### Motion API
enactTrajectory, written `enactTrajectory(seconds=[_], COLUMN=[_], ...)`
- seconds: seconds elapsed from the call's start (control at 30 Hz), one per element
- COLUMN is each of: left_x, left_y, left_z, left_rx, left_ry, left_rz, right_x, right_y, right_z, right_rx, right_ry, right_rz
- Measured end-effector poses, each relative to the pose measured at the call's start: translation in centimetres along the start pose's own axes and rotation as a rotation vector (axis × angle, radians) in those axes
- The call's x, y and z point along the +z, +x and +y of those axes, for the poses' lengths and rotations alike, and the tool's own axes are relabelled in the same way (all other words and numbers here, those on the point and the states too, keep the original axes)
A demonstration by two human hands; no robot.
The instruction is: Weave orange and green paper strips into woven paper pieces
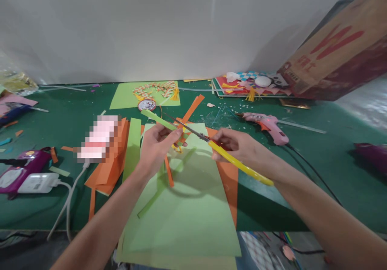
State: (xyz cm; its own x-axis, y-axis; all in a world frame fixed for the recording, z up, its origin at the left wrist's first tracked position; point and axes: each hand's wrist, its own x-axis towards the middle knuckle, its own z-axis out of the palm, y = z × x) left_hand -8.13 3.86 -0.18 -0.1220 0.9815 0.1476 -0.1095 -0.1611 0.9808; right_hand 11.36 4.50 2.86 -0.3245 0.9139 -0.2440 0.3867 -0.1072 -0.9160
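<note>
Nearest you, light-green paper sheets (193, 221) lie over orange paper (228, 181) on the green surface (320, 157). Above them, your left hand (160, 141) pinches a green paper strip (155, 116) and an orange paper strip (193, 110); your right hand (237, 143) grips yellow-handled metal scissors (208, 138), blades at the strips, contact unclear. Farther right lies a pink glue gun (267, 126); behind, woven orange-and-white paper pieces (154, 88).

"What do my hands hold?"

"Your left hand (159, 141) pinches green and orange paper strips (161, 119); your right hand (237, 143) holds yellow-handled scissors (225, 153), blades pointing toward them."

"And around me?"

"A light green sheet (190, 209) lies below your hands; a pink glue gun (272, 128) rests to your right, on the green table (305, 141)."
</note>
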Motion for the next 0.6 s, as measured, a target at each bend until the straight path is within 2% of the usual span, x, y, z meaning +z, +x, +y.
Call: enactTrajectory(seconds=[0.27, 0.6], left_x=[-0.04, -0.10], left_y=[0.06, 0.09], left_z=[-0.05, -0.02], left_rx=[-0.008, 0.004], left_ry=[0.011, 0.012], left_rz=[-0.015, -0.003], right_x=[-0.05, -0.50], right_y=[-0.11, -0.08], right_z=[-0.44, 0.25], right_rx=[0.016, -0.006], right_ry=[-0.006, -0.073], right_rz=[0.008, 0.021])
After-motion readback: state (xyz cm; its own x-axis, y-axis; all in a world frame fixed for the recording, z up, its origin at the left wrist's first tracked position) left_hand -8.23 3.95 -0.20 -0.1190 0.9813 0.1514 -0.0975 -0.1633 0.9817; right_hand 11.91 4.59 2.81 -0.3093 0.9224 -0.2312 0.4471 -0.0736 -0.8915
